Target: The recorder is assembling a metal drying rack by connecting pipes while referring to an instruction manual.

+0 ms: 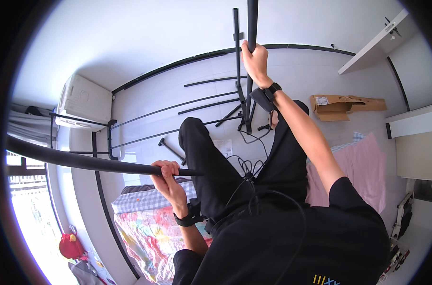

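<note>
Seen from the person's lap, the black pole (252, 21) in the right hand (257, 61) bars twelve o'clock, and black bars (215, 81) clutter eleven. A long black tube (97, 164) in the left hand (169, 184) blocks nine. Bare floor (307, 76) at one o'clock leaves passage beside the cardboard box (363, 103) at two.

The upright pole (252, 23) runs off the top edge! The dark left rim cuts the long tube (92, 164), and the label (322, 100) looks too tiny to read.
</note>
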The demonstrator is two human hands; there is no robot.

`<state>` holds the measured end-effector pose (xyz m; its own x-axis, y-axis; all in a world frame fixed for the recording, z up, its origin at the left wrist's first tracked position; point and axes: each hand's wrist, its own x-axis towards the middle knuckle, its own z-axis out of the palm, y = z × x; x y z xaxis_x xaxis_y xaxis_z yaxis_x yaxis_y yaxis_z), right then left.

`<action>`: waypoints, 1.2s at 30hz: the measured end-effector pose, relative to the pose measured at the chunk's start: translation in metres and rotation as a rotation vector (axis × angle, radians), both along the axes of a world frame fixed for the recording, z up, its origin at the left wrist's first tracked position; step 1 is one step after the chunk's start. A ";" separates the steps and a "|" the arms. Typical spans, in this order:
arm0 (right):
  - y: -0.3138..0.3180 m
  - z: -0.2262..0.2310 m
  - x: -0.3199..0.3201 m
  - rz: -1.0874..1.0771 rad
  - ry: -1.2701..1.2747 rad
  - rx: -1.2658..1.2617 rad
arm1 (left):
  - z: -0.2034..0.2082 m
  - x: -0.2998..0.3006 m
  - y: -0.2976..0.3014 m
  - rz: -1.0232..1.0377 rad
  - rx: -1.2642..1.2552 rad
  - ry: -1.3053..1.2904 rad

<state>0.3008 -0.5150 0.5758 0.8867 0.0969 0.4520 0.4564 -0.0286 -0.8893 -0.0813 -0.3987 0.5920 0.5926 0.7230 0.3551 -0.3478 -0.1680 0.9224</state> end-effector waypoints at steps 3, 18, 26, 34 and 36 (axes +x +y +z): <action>0.016 0.006 0.001 -0.048 -0.120 -0.010 | 0.002 -0.019 0.000 -0.015 -0.022 -0.043; 0.013 -0.005 -0.025 0.009 0.027 0.012 | 0.002 -0.095 0.002 0.076 -0.056 -0.077; 0.007 -0.019 -0.025 -0.085 -0.121 -0.005 | 0.013 -0.102 -0.005 0.065 -0.018 -0.077; 0.002 -0.014 -0.028 -0.105 -0.126 0.033 | 0.032 -0.106 -0.025 0.119 -0.027 -0.014; 0.004 -0.015 -0.026 -0.110 -0.119 0.061 | 0.039 -0.111 -0.025 0.151 -0.016 -0.006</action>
<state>0.2751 -0.5109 0.5611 0.8304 -0.0284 0.5565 0.5556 -0.0318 -0.8308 -0.1923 -0.4234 0.6309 0.4745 0.8093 0.3462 -0.3249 -0.2046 0.9234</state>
